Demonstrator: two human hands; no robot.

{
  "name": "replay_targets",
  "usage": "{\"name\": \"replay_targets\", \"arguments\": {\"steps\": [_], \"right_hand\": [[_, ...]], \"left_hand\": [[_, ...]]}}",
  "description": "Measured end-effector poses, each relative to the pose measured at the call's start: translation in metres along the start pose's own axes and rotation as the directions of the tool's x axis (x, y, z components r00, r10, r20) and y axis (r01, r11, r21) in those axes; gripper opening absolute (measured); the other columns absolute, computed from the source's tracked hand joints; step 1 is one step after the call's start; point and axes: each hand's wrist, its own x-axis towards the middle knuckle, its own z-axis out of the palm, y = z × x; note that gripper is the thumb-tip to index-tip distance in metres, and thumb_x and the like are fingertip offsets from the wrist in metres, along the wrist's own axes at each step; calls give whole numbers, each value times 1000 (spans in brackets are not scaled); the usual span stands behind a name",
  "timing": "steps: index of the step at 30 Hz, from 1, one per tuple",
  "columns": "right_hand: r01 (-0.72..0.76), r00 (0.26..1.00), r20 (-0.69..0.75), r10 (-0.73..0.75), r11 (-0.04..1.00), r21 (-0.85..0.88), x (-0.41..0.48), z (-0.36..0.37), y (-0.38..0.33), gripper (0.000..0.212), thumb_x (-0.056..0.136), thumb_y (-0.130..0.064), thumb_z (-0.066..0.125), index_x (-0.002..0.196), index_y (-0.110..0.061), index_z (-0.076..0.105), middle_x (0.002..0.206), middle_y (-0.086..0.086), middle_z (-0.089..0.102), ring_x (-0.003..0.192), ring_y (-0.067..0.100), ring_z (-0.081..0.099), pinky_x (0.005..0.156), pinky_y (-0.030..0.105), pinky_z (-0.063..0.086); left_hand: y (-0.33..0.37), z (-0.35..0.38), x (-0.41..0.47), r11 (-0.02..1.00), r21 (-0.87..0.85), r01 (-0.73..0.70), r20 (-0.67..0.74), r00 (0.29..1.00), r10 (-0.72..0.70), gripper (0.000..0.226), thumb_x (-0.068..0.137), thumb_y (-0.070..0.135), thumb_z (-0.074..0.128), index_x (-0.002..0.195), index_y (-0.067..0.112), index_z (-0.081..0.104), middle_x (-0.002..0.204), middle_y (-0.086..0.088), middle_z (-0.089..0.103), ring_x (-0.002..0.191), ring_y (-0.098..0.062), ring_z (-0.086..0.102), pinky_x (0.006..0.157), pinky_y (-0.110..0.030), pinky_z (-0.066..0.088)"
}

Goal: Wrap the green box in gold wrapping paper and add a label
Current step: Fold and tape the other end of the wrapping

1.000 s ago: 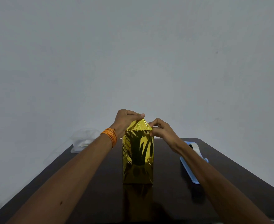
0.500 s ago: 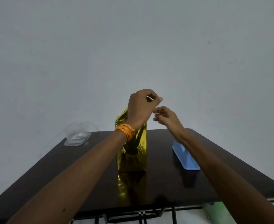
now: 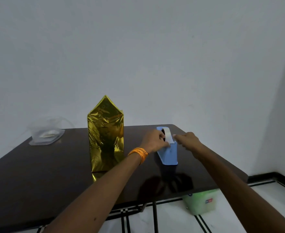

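Note:
The box wrapped in gold paper (image 3: pixel 105 135) stands upright on the dark table (image 3: pixel 37 174), its top flap folded to a point and free of both hands. To its right is a blue tape dispenser (image 3: pixel 169 154) holding a white tape roll (image 3: pixel 167 134). My left hand (image 3: pixel 154 140), with orange threads on the wrist, grips the dispenser at the roll. My right hand (image 3: pixel 188 140) pinches the tape end on the dispenser's right side. No green of the box shows through the paper.
A clear plastic container (image 3: pixel 46 134) sits at the table's far left corner. A pale green tub (image 3: pixel 200 204) stands on the tiled floor under the table's right edge. A plain wall runs behind the table.
Both hands have let go of the gold flap on top of the box and moved right and down to the tape dispenser. The view has pulled back.

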Motion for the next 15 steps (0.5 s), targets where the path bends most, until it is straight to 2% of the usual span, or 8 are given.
{"name": "replay_targets", "arguments": {"steps": [3,6,10,12,15], "right_hand": [[-100,991,102,85,984,145,-4,7,-2,20,96,-28,63,92,-9,63,81,3,61,70,11,53,59,23,38],[-139,988,94,119,960,242,0,12,-2,15,91,-17,70,84,-4,67,76,6,60,57,10,47,42,17,34],[-181,983,85,164,940,290,2,11,-8,23,87,-6,73,68,-6,61,62,3,54,51,10,43,33,14,32],[-145,989,40,140,948,284,2,12,-14,25,87,-7,73,65,-6,61,61,2,54,52,11,45,38,16,35],[-86,993,-52,103,962,260,5,13,-21,18,85,-12,76,71,-5,69,70,3,65,61,14,52,51,22,38]], "left_hand": [[-6,18,2,998,67,16,48,999,-19,34,76,38,82,71,11,62,73,-5,60,66,-18,52,52,-25,34],[-17,26,4,1000,0,25,-13,1000,-25,39,72,37,86,65,8,60,71,-15,63,62,-20,50,53,-29,35],[-19,28,1,1000,-18,12,-37,999,-13,37,71,37,88,71,9,64,72,-8,64,64,-21,56,55,-28,39],[-17,28,0,1000,-15,3,-42,999,-3,36,70,37,88,79,8,69,77,-8,67,70,-23,61,58,-31,45],[-18,29,-1,1000,-23,7,-48,999,-8,46,70,40,87,98,6,73,93,-10,73,83,-25,68,74,-38,56]]}}
